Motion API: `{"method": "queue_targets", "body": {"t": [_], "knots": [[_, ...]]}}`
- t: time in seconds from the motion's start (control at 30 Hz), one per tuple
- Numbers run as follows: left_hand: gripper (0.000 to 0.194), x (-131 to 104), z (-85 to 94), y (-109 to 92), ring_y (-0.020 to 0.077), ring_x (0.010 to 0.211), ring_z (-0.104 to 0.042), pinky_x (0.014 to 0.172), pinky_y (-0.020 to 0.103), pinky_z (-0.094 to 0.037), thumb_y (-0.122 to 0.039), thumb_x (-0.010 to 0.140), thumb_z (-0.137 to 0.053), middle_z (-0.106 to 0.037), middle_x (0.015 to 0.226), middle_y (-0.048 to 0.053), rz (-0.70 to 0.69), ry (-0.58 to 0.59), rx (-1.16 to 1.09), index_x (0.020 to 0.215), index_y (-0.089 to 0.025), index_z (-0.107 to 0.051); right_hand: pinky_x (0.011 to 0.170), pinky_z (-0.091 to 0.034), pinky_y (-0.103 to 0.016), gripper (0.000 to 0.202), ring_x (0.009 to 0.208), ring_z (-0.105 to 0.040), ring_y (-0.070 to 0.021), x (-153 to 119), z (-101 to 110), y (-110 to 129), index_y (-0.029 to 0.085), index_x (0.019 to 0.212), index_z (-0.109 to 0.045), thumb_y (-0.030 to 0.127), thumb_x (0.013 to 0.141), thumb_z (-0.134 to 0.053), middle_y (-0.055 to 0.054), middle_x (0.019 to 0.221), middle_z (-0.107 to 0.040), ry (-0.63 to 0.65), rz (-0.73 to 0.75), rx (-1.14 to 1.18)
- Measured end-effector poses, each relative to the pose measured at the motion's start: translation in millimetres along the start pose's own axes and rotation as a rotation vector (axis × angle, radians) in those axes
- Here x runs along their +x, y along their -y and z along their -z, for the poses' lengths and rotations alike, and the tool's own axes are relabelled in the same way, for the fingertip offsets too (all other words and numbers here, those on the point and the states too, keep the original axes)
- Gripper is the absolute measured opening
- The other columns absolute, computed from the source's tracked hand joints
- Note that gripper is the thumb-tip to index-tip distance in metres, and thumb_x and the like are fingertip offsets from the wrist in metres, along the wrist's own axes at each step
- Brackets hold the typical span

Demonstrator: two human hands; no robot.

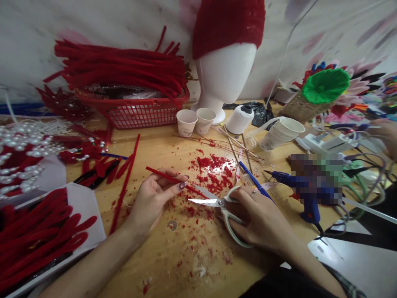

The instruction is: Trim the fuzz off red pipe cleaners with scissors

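Between the thumb and fingers of my left hand [158,194] is a red pipe cleaner [164,174], slanting down to the right. My right hand [259,215] has its fingers through the pale handles of a pair of scissors [221,203]. The scissor blades are parted and point left, with the pipe cleaner's right end beside the upper blade; whether they touch I cannot tell. Red fuzz clippings [214,171] lie scattered on the wooden table [149,256] behind and under the blades. Another red pipe cleaner [125,186] lies left of my left hand.
A red basket [133,114] heaped with red pipe cleaners stands at the back beside a white mannequin head [226,70]. Paper cups [187,123], a thread spool [240,120] and a blue pen [254,180] lie beyond my hands. A blue glue gun [310,192] is right; a box [93,215] is left. Another person's hand [386,134] shows far right.
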State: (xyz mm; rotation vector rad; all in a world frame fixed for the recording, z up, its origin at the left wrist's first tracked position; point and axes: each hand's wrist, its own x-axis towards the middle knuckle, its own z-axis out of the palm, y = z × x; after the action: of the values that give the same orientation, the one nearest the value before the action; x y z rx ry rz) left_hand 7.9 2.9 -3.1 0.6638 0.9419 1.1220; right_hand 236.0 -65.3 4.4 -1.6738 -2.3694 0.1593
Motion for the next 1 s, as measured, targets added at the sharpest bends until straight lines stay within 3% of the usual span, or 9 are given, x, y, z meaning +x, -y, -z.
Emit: {"method": "queue_targets", "body": {"t": [0.7, 1.0], "knots": [[0.029, 2.3, 0.6, -0.1, 0.0126, 0.082, -0.065, 0.085, 0.026, -0.048, -0.007, 0.057, -0.078, -0.072, 0.075, 0.001, -0.018, -0.015, 0.002, 0.076, -0.016, -0.058, 0.050, -0.030, -0.024, 0.019, 0.050, -0.049, -0.0126, -4.5, -3.7, -4.9, 0.019, 0.082, -0.052, 0.038, 0.085, -0.051, 0.000, 0.059, -0.055, -0.096, 0.102, -0.141], [0.029, 1.8, 0.1, -0.4, 0.0140, 0.083, -0.065, 0.086, 0.029, -0.049, -0.007, 0.057, -0.077, -0.071, 0.074, 0.000, -0.025, -0.023, 0.015, 0.075, -0.016, -0.058, 0.050, -0.030, -0.025, 0.021, 0.051, -0.049, -0.0118, -5.6, -4.4, -7.9, 0.020, 0.080, -0.050, 0.039, 0.088, -0.049, 0.000, 0.060, -0.056, -0.095, 0.120, -0.127]]}}
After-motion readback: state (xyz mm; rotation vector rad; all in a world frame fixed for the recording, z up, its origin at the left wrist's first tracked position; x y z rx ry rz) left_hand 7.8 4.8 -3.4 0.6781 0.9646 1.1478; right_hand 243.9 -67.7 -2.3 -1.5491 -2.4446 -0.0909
